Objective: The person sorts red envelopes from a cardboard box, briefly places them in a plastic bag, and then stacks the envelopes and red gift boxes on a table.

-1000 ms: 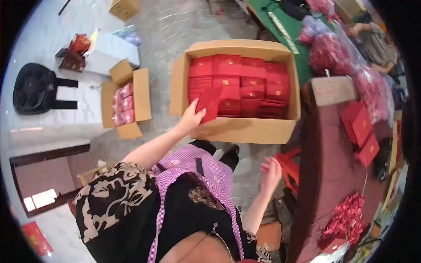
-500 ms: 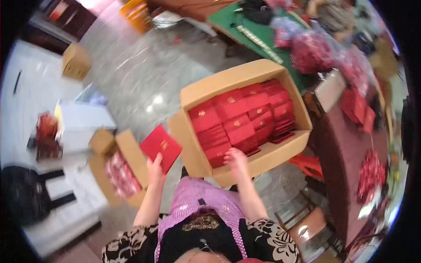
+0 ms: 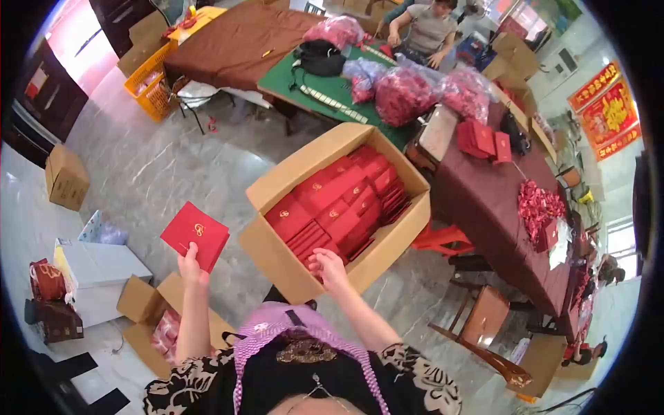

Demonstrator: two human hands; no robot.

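My left hand (image 3: 192,266) grips the lower edge of a flat red card (image 3: 197,225) with a small gold emblem, thumb on its front. The card is held out to the left of a large cardboard box (image 3: 332,155). Inside that box lie many red cards (image 3: 339,197) of the same look, packed in rows and stacks, several with the gold mark showing. Over the box's near left corner is my right hand (image 3: 327,266), its fingers loosely bent and apart, fingertips right at the nearest row of cards.
A smaller open carton (image 3: 149,339) with wrapped pink packets stands at lower left. Right of the box are a brown-covered table (image 3: 477,200) with red stacks, a red stool (image 3: 443,238) and a wooden chair (image 3: 484,318). A person (image 3: 425,34) sits behind the green table (image 3: 311,90).
My view has tilted up, so more of the room shows and the box sits further left in it. My left hand still holds the red card; my right hand stays at the box's near side.
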